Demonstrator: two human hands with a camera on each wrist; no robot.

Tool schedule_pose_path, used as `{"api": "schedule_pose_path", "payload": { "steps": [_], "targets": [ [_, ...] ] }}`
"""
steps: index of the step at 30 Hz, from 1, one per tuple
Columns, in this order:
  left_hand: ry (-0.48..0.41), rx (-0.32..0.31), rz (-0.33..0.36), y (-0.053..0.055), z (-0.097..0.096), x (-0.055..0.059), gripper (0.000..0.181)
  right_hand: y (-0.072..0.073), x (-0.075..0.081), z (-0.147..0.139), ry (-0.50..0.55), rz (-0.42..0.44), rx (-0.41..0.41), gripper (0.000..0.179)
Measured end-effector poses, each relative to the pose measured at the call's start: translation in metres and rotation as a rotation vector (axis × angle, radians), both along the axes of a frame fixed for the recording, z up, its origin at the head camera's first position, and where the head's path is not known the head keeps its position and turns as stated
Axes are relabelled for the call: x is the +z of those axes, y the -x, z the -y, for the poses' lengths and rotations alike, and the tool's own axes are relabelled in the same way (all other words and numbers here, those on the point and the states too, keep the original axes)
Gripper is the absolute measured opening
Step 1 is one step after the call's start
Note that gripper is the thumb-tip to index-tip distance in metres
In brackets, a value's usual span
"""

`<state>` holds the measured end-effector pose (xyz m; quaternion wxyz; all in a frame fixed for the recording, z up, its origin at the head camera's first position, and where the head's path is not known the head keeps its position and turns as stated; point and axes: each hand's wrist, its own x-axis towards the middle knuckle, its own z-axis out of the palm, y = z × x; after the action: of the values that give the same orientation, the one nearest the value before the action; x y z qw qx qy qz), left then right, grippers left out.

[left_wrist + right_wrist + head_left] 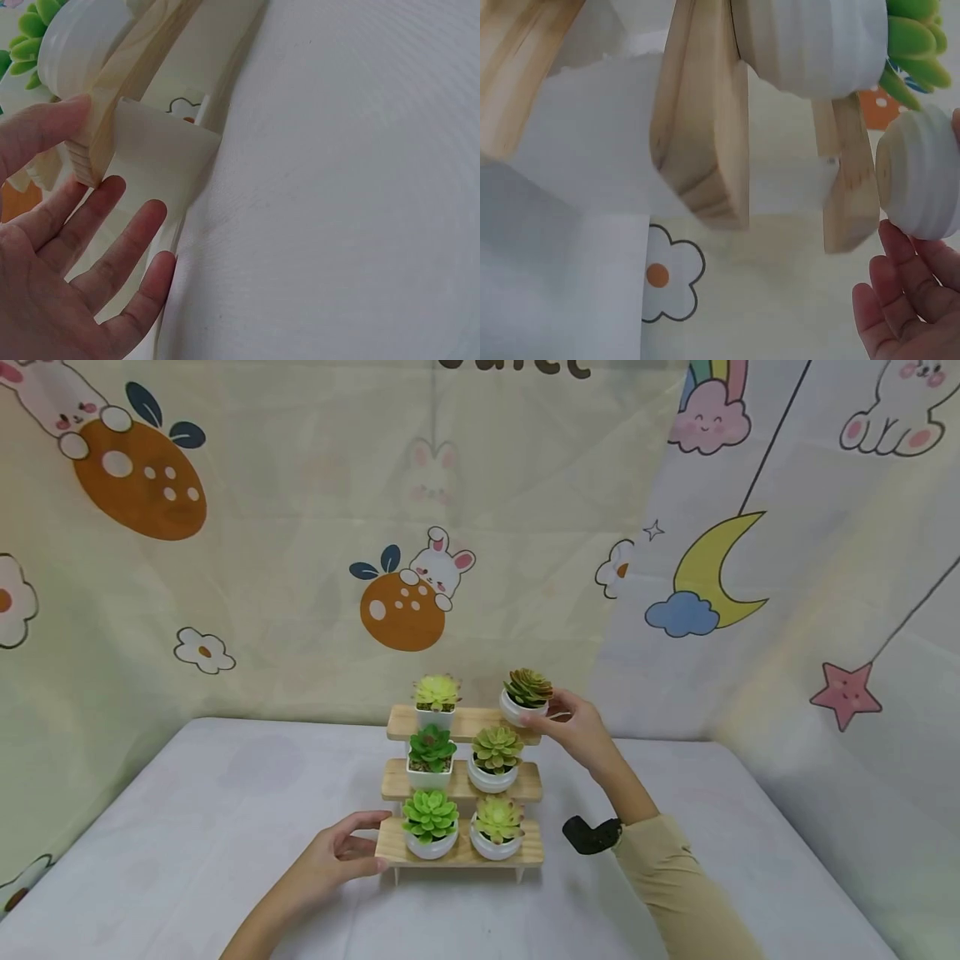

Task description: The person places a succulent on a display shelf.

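A three-step plant stand with wooden shelves (459,780) bears several potted succulents. At the left end of its lowest shelf, my left hand (339,852) pinches the board; in the left wrist view the thumb (52,124) lies on the top face, while the lower fingers are spread. My right hand (573,727) grips a round white pot with a dark green, brown-tipped succulent (528,688) at the right end of the top shelf. In the right wrist view this pot (922,176) is tilted against or just off the shelf edge; I cannot tell whether it touches.
On the top shelf's left is a pale yellow-green succulent (437,693) in a square pot. Two succulents stand on the middle shelf and two on the lowest. A white cloth covers the table (247,802); a printed curtain (300,568) hangs behind. A black strap (591,835) circles the right wrist.
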<state>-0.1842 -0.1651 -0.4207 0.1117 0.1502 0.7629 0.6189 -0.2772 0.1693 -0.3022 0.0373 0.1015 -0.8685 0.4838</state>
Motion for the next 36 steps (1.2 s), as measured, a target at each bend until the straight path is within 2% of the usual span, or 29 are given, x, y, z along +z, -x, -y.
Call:
{"api": "schedule_pose_path", "payload": {
  "steps": [13,25,36],
  "targets": [
    [0.0,-0.002,0.007,-0.001,0.0,0.002,0.062,0.014,-0.003,0.022,0.012,0.041,0.059,0.056],
    [0.011,-0.005,0.001,-0.001,0.0,0.002,0.062,0.012,0.0,0.026,-0.023,0.067,0.119,0.044],
    [0.023,0.021,0.01,-0.001,-0.001,0.002,0.061,0.013,0.002,0.024,-0.044,0.091,0.139,0.047]
  ]
}}
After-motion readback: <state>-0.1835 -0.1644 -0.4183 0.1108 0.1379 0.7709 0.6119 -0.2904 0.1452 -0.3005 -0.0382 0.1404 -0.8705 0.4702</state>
